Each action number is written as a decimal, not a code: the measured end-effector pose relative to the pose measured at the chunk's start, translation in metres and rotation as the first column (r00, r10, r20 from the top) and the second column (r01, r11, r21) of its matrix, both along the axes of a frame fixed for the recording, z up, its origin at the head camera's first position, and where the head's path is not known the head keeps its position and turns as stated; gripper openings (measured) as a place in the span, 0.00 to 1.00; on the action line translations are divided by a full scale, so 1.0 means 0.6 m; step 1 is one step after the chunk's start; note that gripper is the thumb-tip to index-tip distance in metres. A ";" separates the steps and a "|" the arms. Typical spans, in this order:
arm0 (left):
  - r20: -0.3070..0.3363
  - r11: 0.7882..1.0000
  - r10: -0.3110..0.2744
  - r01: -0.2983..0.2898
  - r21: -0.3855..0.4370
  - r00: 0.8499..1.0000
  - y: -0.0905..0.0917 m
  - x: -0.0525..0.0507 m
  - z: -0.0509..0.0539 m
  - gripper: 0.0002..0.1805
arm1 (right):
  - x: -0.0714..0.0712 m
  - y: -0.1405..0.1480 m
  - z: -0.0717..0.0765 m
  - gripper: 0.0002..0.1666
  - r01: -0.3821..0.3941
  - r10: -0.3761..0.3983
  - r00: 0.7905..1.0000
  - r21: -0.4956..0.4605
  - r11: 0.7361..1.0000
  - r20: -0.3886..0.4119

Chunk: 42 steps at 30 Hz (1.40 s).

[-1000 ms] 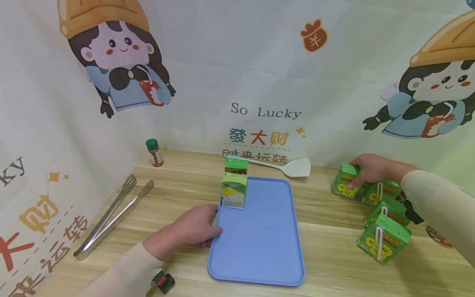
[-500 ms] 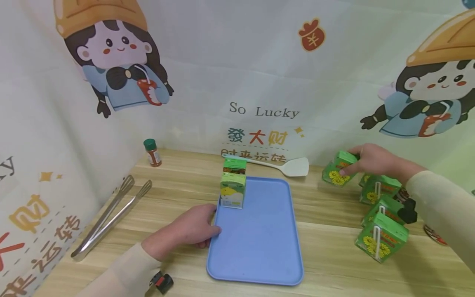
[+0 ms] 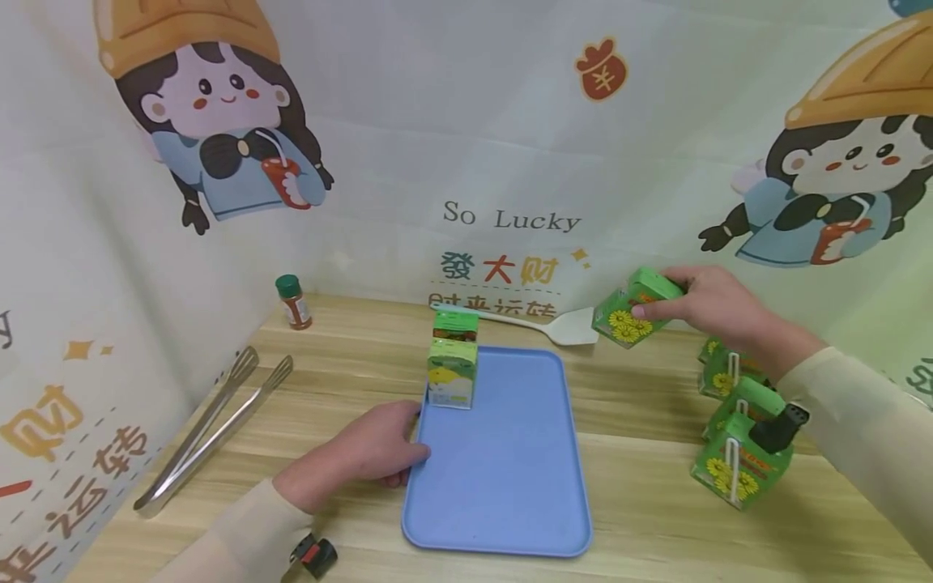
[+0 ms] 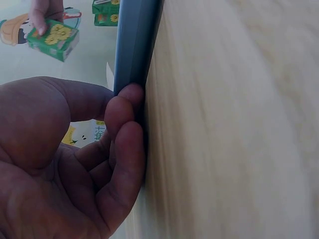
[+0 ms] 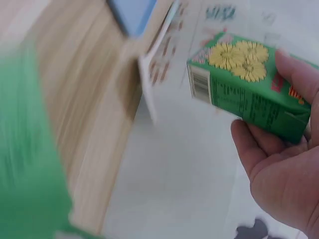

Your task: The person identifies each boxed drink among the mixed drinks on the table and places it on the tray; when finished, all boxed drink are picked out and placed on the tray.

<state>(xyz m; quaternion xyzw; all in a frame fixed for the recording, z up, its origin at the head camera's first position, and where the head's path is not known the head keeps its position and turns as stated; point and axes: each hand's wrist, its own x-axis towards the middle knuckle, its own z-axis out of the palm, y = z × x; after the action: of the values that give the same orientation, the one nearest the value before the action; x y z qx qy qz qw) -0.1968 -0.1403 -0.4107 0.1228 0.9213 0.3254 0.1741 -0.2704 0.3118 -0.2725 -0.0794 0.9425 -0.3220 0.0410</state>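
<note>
My right hand (image 3: 717, 306) grips a green drink carton (image 3: 628, 314) with yellow flowers, raised and tilted near the back wall. In the right wrist view, thumb and fingers clasp one end of that carton (image 5: 244, 82). My left hand (image 3: 385, 444) pinches the left rim of a blue tray (image 3: 503, 470), thumb above and fingers below. The left wrist view shows those fingertips at the tray's edge (image 4: 134, 45). Two cartons stand one behind the other at the tray's back left corner, the front one a green-and-white carton (image 3: 451, 376) with a yellow picture.
Several green cartons (image 3: 739, 470) stand at the right, partly hidden by the right wrist's camera. A white spatula (image 3: 572, 327) lies along the back. On the left are metal tongs (image 3: 211, 437) and a green-capped spice jar (image 3: 294, 302).
My right hand has lifted the flowered carton off the table and carried it left, away from the other cartons. My left hand stays on the tray rim.
</note>
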 end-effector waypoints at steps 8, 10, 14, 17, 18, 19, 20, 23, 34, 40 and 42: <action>-0.004 1.000 0.005 -0.005 -0.009 1.000 0.000 0.002 0.001 0.38 | 0.033 -0.057 0.002 0.35 0.029 -0.038 0.999 -0.245 0.969 -0.030; -0.007 1.000 0.001 -0.001 -0.007 1.000 0.000 0.001 0.000 0.38 | 0.041 -0.068 -0.002 0.33 0.031 -0.046 0.998 -0.319 0.947 -0.039; -0.013 1.000 0.000 0.000 -0.010 1.000 -0.001 -0.001 -0.004 0.39 | 0.052 -0.089 -0.016 0.32 0.007 -0.048 0.995 -0.442 0.897 -0.083; -0.012 1.000 0.002 -0.002 -0.009 1.000 -0.003 -0.002 -0.005 0.39 | 0.058 -0.105 -0.032 0.30 -0.029 -0.048 0.991 -0.536 0.844 -0.129; -0.011 1.000 0.002 -0.002 -0.008 1.000 -0.003 -0.003 -0.005 0.39 | 0.060 -0.111 -0.038 0.29 -0.041 -0.050 0.989 -0.569 0.821 -0.143; -0.010 1.000 0.002 -0.002 -0.006 1.000 -0.003 -0.003 -0.005 0.39 | 0.062 -0.116 -0.044 0.28 -0.054 -0.051 0.986 -0.597 0.800 -0.158; -0.010 1.000 0.001 -0.001 -0.004 1.000 -0.003 -0.003 -0.005 0.38 | 0.063 -0.122 -0.050 0.26 -0.067 -0.052 0.984 -0.630 0.773 -0.169; -0.008 1.000 -0.002 0.002 -0.001 1.000 -0.003 -0.003 -0.004 0.38 | 0.067 -0.136 -0.068 0.21 -0.105 -0.055 0.977 -0.688 0.718 -0.206; -0.009 1.000 0.000 0.000 -0.009 1.000 -0.003 0.000 -0.002 0.39 | 0.081 -0.190 -0.112 0.28 -0.134 0.011 0.982 -0.662 0.737 -0.187; -0.012 1.000 -0.006 0.006 -0.012 1.000 -0.003 0.000 -0.001 0.39 | 0.089 -0.222 -0.128 0.32 -0.131 0.059 0.989 -0.617 0.776 -0.136; -0.013 1.000 -0.008 0.008 -0.011 1.000 -0.003 0.000 -0.001 0.39 | 0.088 -0.233 -0.134 0.32 -0.149 0.085 0.988 -0.618 0.772 -0.132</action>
<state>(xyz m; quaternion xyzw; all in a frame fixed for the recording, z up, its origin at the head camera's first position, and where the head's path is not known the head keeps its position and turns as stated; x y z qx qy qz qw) -0.1967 -0.1422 -0.4110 0.1274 0.9237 0.3186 0.1701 -0.2175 0.1720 -0.3527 -0.1624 0.7760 -0.6094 -0.0134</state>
